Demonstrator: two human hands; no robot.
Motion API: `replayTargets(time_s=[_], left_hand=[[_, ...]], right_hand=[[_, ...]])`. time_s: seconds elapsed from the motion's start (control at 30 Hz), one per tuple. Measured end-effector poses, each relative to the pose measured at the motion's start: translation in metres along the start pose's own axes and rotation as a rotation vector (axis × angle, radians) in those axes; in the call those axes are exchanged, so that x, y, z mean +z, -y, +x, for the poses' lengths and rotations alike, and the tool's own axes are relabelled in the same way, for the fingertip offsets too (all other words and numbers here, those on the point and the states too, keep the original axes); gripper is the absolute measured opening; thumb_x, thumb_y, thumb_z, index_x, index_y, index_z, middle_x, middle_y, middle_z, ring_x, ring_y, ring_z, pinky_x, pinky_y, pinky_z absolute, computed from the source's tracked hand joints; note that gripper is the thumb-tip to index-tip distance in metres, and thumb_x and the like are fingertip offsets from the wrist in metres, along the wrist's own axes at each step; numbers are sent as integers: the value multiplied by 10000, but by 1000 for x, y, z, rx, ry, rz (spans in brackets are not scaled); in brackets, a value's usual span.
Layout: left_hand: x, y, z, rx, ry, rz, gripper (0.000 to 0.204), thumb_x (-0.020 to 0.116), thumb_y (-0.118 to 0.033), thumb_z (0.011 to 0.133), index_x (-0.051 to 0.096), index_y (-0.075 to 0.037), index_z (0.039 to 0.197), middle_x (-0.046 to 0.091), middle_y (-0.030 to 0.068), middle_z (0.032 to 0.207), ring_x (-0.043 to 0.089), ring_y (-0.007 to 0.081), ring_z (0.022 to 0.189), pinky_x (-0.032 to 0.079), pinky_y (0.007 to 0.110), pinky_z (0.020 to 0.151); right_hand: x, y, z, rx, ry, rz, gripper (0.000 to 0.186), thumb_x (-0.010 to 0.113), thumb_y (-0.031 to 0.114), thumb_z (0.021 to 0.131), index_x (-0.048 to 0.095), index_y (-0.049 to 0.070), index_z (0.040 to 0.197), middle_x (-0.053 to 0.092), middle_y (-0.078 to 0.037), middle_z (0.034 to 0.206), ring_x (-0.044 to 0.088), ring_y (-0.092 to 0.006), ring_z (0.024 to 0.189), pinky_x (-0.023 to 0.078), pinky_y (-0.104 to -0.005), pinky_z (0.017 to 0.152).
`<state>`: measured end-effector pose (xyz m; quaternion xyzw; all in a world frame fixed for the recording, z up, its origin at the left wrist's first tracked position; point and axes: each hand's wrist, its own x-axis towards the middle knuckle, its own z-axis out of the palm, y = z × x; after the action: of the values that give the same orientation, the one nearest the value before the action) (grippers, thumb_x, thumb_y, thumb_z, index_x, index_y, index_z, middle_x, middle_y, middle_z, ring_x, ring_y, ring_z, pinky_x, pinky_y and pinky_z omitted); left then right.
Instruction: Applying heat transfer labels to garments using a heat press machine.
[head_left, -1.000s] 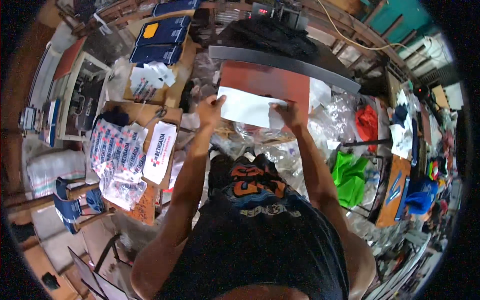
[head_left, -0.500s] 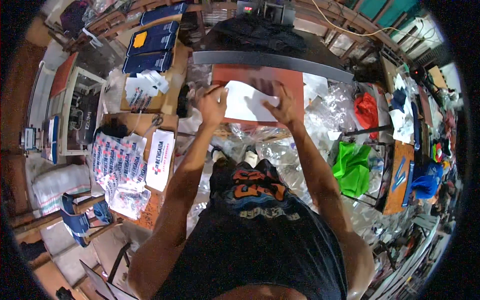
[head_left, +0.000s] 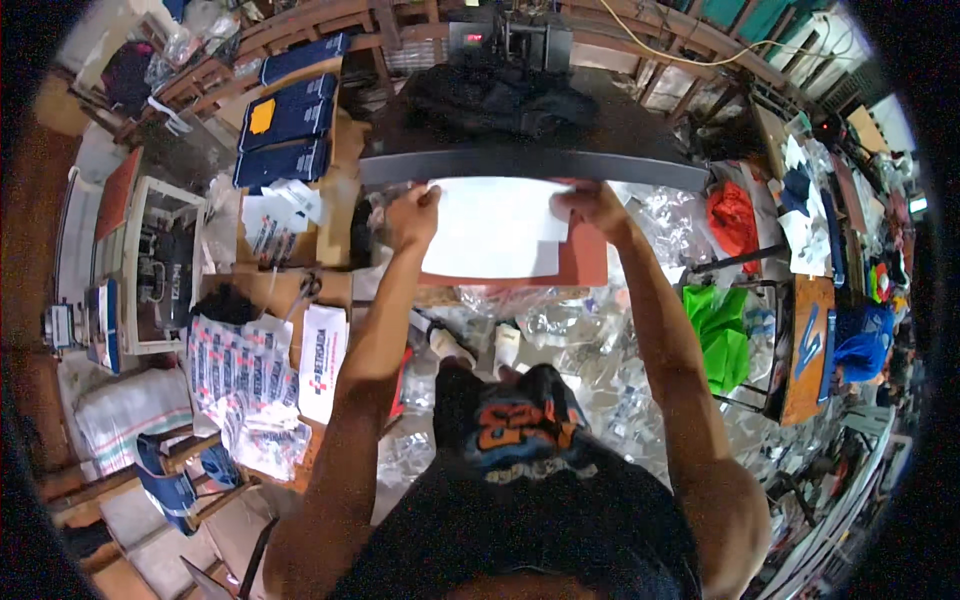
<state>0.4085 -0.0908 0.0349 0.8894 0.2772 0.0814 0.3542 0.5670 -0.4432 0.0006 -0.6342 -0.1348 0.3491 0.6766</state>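
Note:
A white sheet (head_left: 490, 235) lies over the reddish-brown pad (head_left: 585, 262) of what looks like a heat press. Its far edge reaches the front rim of the dark upper plate (head_left: 530, 166). My left hand (head_left: 412, 215) is closed on the sheet's left edge near the far corner, thumb and fingers pinched. At the far right corner, my right hand (head_left: 597, 210) has its thumb and fingers gathered on the sheet's edge; this hand is slightly blurred. A strip of the pad shows to the right of the sheet and along its near edge.
Dark cloth (head_left: 500, 100) is heaped on the upper plate. Left stand folded navy pieces (head_left: 285, 115), printed white pieces (head_left: 240, 370) and scissors (head_left: 308, 287). To the right are red cloth (head_left: 735, 220) and a green bag (head_left: 715, 335). Clear plastic litters the floor.
Both hands have moved the white sheet onto the pad and up to the upper plate. The sheet, curved before, now lies flatter. The view has shifted slightly.

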Motion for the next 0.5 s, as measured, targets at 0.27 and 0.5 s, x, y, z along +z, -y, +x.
replayTargets(time_s=[0.27,0.5], left_hand=[[67,-18,99,67,9,212,534,630,-448,978,638,-100,1383,624,206,1399,597,369,1266,473,506,1027],[96,61,154,277,56,194,549,596,-475,982,623,-108,1390,598,213,1421,564,400,1292,433,536,1075]], right_hand=[[-65,-44,91,-679,-348,-743,316,624,356,1033,691,90,1190,683,-53,1072,609,-147,972,512,-347,843],[-60,-45,115,-821,-434,-984,378,622,374,1016,657,88,1260,666,-86,1176,597,-195,1084,496,-379,929]])
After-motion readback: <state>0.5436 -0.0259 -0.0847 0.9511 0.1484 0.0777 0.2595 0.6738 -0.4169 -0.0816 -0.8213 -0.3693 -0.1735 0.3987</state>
